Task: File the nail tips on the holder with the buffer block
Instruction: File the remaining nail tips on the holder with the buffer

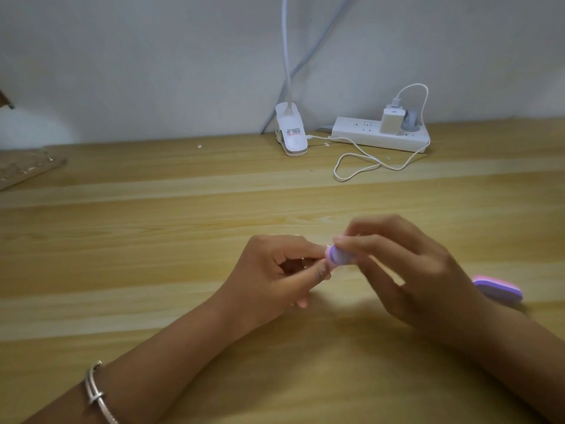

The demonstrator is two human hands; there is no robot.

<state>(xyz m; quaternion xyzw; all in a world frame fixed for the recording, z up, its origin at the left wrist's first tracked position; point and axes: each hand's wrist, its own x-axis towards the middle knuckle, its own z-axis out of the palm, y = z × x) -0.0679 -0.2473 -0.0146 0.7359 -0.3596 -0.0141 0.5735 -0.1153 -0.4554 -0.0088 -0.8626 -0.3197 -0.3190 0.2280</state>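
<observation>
Purple buffer block (338, 257) is sitting pinched in the right hand's (412, 270) fingertips, meeting the left hand (275, 270), whose curled fingers are clasping what is presumably the holder, mostly hidden. Both grips are looking small. A hard stroke is risking the block skidding onto skin, or nail tips popping loose.

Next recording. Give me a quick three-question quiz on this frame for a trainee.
1. True or false: the right hand grips a purple buffer block.
2. Which wrist wears the bracelet? A: left. B: right.
3. Fill in: a second buffer block lies on the wooden table beside the ____ wrist.
Key: 1 true; 2 A; 3 right.
</observation>
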